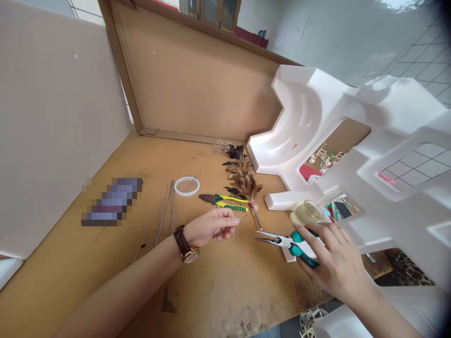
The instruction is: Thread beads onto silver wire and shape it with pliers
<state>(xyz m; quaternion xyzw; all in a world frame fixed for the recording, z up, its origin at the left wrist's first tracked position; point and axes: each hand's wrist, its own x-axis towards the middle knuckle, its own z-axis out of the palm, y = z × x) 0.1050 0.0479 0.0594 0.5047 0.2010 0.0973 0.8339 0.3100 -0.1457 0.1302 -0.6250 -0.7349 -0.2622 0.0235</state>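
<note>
My left hand (214, 226), with a brown-strapped watch on the wrist, pinches a short thin wire (234, 231) with a tiny bluish-green bit at its top. In my right hand (334, 253) are needle-nose pliers (292, 244) with teal and black handles, their jaws slightly apart and pointing left toward my left hand. Just beyond my left hand lie combination pliers (225, 203) with yellow and green handles. A brown and black feather duster (243, 173) rests behind them. Past my right fingers stands a clear glass cup (307, 212).
Long thin wires (165, 211) and a white ring-shaped roll (187, 186) lie left of the pliers. A blurred-out phone-like object (112, 202) sits farther left. Large white foam pieces (338, 108) rise at right, and a cardboard panel (197, 84) borders the table's back.
</note>
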